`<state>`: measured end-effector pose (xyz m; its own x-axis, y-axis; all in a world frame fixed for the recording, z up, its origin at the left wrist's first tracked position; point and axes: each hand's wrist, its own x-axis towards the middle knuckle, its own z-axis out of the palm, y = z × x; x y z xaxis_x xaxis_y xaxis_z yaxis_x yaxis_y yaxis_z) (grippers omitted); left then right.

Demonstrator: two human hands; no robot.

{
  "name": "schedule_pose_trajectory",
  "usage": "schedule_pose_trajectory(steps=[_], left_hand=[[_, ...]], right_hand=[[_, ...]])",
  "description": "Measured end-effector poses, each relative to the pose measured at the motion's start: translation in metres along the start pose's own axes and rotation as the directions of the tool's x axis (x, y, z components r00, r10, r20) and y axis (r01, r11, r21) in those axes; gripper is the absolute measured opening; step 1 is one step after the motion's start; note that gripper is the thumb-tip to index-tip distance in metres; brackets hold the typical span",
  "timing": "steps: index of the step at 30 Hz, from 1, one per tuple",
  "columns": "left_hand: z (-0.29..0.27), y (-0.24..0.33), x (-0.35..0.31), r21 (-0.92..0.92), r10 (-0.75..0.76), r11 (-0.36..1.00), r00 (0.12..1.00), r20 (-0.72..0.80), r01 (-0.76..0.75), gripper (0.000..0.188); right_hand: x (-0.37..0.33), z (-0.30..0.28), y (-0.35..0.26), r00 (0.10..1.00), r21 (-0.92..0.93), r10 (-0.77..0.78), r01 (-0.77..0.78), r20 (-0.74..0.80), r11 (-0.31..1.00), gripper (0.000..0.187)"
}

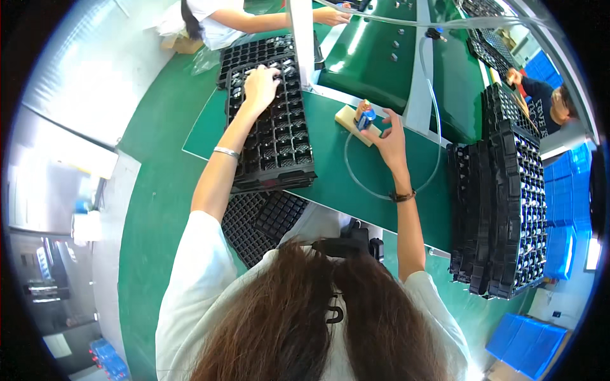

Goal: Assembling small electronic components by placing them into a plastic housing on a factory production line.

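My left hand point(260, 87) reaches over the far part of a black compartment tray point(277, 130) on the left side of the green table. Its fingers are bent down together at one of the cells. Whatever they pinch is too small to make out. Several cells near it hold small shiny parts. My right hand point(391, 141) is beside a small blue fixture point(365, 118) mounted on a cream block point(346, 118). Thumb and fingers are apart, with nothing seen between them; the thumb is close to the block's near end. A clear tube point(351, 170) loops below the block.
A white post point(301, 44) rises behind the tray. Small parts lie on the green belt point(368, 63) beyond. Tall stacks of black trays point(502, 209) stand at right. One co-worker's arm point(254, 22) reaches in at upper left; another person point(546, 105) sits at far right.
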<state>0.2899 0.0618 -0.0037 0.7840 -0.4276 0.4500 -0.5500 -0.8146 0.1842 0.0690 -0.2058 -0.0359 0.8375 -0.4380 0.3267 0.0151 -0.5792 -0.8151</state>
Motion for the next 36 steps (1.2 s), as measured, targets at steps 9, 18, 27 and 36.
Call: schedule_pose_trajectory(steps=[9, 18, 27, 36], left_hand=[[0.001, -0.006, 0.003, -0.105, 0.151, 0.982, 0.986, -0.069, -0.157, 0.014], [-0.005, 0.000, 0.000, -0.192, 0.157, 0.966, 0.982, -0.107, -0.175, 0.012], [-0.034, 0.007, -0.015, -0.501, -0.075, 0.864, 0.970, -0.232, -0.053, 0.021], [-0.115, 0.100, -0.095, -0.923, -0.072, -0.012, 0.920, 0.385, 0.385, 0.028]], right_hand=[[-0.029, -0.022, 0.001, 0.998, 0.020, 0.042, -0.043, 0.038, 0.999, 0.056], [0.001, 0.022, 0.004, 0.977, -0.036, -0.194, 0.192, -0.089, 0.981, 0.041], [-0.001, 0.022, 0.009, 0.993, -0.199, -0.119, 0.115, -0.008, 0.973, 0.030], [0.004, 0.029, 0.005, 0.991, -0.170, -0.131, 0.126, -0.021, 0.977, 0.032]])
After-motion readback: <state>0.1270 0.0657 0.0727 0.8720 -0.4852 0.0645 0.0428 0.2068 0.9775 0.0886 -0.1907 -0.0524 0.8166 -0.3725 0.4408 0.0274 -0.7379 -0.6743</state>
